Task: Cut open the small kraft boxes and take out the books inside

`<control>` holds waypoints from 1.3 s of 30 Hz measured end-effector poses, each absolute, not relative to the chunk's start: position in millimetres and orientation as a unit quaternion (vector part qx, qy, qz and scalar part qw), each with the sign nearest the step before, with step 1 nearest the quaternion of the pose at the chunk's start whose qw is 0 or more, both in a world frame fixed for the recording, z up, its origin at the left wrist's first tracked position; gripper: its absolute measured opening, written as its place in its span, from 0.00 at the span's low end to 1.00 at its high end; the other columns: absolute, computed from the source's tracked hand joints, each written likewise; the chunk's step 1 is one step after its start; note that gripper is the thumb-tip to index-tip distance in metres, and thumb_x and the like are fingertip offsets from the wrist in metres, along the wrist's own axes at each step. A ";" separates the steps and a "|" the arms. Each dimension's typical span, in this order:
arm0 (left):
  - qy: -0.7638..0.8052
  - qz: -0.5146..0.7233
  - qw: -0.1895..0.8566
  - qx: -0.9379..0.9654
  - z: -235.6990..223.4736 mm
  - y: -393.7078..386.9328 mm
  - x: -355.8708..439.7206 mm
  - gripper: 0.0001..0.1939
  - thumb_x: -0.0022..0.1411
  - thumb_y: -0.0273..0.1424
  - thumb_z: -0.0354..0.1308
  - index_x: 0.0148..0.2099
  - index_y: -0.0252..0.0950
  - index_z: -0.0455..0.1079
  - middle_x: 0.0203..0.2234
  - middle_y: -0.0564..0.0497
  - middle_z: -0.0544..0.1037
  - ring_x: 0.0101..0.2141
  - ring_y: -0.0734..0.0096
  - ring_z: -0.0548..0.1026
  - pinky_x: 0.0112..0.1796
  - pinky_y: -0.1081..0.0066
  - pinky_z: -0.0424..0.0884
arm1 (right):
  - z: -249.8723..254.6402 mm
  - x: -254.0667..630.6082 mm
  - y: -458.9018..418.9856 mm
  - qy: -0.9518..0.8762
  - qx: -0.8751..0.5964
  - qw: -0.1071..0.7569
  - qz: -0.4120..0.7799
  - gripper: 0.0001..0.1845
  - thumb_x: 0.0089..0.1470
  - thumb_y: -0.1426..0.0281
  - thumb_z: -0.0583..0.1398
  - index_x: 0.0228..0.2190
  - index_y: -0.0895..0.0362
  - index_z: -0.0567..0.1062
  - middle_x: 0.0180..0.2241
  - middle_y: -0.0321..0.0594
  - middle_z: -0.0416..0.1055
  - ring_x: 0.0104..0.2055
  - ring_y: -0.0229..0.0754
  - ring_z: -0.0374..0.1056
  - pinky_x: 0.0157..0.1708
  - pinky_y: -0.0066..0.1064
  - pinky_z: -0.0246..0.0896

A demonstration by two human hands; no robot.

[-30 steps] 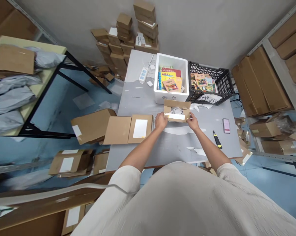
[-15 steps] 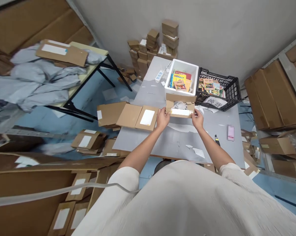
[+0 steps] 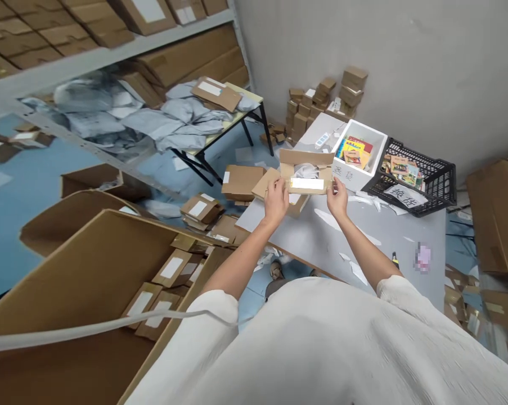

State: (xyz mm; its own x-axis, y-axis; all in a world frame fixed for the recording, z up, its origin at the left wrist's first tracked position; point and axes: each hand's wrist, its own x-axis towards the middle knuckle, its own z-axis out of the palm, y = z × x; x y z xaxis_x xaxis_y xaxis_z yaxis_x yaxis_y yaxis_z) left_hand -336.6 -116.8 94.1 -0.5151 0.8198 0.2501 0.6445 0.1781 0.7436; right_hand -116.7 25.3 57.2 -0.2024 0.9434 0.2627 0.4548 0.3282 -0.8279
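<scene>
Between my two hands is an open cardboard box [image 3: 285, 170], its back flap raised and a white label on its front. Crumpled whitish packing material [image 3: 308, 171] lies inside it. My left hand [image 3: 276, 198] grips the box's left end, and my right hand [image 3: 337, 197] grips the right end. The box is held over another labelled cardboard box [image 3: 298, 207], which it partly hides, at the left edge of the grey table [image 3: 308, 236].
A white foam box [image 3: 355, 179] and a black crate [image 3: 441, 188], both with booklets, stand at the table's back. A utility knife [image 3: 395, 260] lies at right. A large open carton [image 3: 89, 270] with labelled boxes stands at lower left; grey parcels [image 3: 186, 112] fill a side table.
My view has turned left. Both hands have carried the open box leftward off its spot before the foam box, and it now covers part of the labelled box.
</scene>
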 end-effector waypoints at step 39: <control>0.856 0.228 0.120 0.448 -0.6 -248.7 -564.8 0.29 0.65 0.20 0.53 0.66 0.40 0.77 0.72 0.37 0.71 0.74 0.45 0.66 0.75 0.44 0.60 | -33.0 -368.2 -37.0 -0.847 -0.371 0.092 0.370 0.20 0.64 0.67 0.64 0.55 0.54 0.84 0.69 0.52 0.72 0.77 0.58 0.63 0.80 0.53 0.53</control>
